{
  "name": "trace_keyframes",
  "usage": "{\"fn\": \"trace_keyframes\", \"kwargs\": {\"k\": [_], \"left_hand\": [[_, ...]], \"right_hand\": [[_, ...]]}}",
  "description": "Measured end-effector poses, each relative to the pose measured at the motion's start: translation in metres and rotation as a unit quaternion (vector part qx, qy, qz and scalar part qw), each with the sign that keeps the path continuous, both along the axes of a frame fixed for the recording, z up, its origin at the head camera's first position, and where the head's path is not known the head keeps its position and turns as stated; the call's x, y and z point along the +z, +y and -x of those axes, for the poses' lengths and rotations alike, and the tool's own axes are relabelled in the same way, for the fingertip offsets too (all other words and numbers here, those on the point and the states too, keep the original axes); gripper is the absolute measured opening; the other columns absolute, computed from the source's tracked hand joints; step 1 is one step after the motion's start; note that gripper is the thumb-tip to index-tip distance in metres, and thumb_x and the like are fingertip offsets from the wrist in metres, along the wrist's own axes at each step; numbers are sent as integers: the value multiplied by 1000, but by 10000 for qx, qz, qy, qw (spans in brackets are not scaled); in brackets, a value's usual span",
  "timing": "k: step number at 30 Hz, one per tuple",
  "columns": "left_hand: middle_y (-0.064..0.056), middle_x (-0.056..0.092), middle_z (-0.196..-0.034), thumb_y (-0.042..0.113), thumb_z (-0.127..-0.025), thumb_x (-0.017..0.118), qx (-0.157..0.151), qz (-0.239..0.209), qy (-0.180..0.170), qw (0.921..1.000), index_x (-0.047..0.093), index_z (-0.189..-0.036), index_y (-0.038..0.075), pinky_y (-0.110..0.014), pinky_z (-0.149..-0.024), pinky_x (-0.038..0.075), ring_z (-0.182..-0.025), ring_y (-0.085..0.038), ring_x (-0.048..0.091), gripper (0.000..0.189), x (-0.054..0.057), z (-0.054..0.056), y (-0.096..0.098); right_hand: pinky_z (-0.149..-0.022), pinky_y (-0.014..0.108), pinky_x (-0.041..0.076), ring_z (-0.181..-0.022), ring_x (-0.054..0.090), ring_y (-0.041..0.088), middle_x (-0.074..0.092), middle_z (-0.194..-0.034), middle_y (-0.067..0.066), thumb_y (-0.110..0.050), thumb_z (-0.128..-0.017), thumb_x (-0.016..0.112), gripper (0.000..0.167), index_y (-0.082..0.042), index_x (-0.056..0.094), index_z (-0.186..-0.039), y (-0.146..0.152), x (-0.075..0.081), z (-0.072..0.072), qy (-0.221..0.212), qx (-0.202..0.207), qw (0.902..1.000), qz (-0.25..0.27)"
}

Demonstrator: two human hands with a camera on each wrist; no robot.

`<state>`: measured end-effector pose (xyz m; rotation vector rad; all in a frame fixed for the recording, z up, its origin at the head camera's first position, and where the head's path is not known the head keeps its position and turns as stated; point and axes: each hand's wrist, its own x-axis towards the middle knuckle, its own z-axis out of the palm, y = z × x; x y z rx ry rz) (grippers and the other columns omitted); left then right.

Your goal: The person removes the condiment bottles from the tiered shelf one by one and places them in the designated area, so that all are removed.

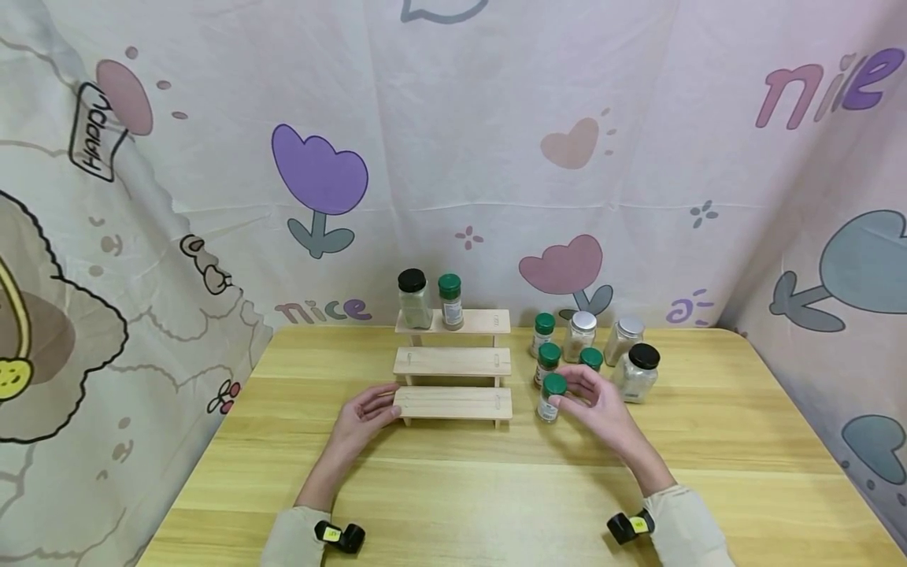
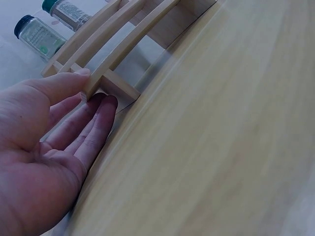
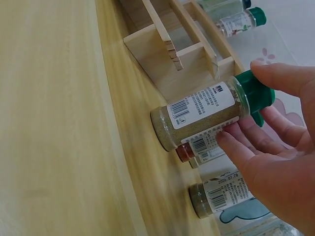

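My left hand [image 1: 359, 419] holds the left end of the lowest step of a three-step wooden rack [image 1: 453, 403]. In the left wrist view the thumb lies on the step's corner and the fingers reach beneath it. At the rack's right, my right hand [image 1: 602, 409] pinches a green-capped spice jar [image 1: 548, 409] between thumb and fingers. This jar [image 3: 197, 115] has white barcode labels and brownish powder inside; the thumb is at its cap. On the top step stand a black-capped jar [image 1: 415, 303] and another green-capped jar [image 1: 451, 303].
Behind and beside my right hand stand more jars on the wooden table [image 1: 468, 488]: several green-capped ones [image 1: 543, 335], two silver-lidded ones [image 1: 580, 335] and a large black-capped one [image 1: 636, 374]. A printed cloth [image 1: 453, 157] hangs behind the table.
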<state>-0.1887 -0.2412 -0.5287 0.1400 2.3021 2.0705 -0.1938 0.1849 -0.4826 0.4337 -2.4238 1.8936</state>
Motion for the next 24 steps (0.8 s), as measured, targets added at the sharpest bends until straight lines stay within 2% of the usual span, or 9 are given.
{"fn": "trace_keyframes", "kwargs": {"k": [8, 16, 20, 24], "left_hand": [[-25, 64, -132, 7, -94, 75, 17, 32, -7, 10000, 59, -139, -3, -23, -95, 55, -112, -13, 67, 49, -1, -1, 0], [-26, 64, -131, 6, -94, 75, 7, 2, 8, 10000, 59, -139, -4, -23, -95, 55, -110, -11, 67, 49, 1, -2, 0], [-26, 64, -131, 6, -94, 75, -2, -1, 9, 10000, 58, -139, -4, -23, -95, 55, -110, -11, 67, 49, 2, -2, 0], [-25, 64, -132, 7, -95, 75, -17, 19, 1, 10000, 58, -140, -4, -23, -95, 55, -113, -16, 67, 49, 2, -2, 0]], "right_hand": [[-103, 28, 52, -118, 63, 20, 65, -129, 21, -8, -91, 79, 44, 2, 60, -130, 1, 7, -4, 99, 39, 9998, 170], [-101, 27, 53, -117, 64, 29, 62, -128, 28, -4, -96, 72, 35, 8, 60, -126, 2, 18, -6, 346, -118, 9974, 624], [-98, 25, 55, -114, 66, 26, 61, -125, 33, 1, -97, 68, 30, 11, 60, -124, 1, 23, -8, 497, -325, 9939, 926], [-97, 26, 56, -112, 67, 22, 64, -123, 31, 3, -97, 67, 28, 12, 61, -123, -1, 29, -11, 630, -359, 9913, 1097]]}}
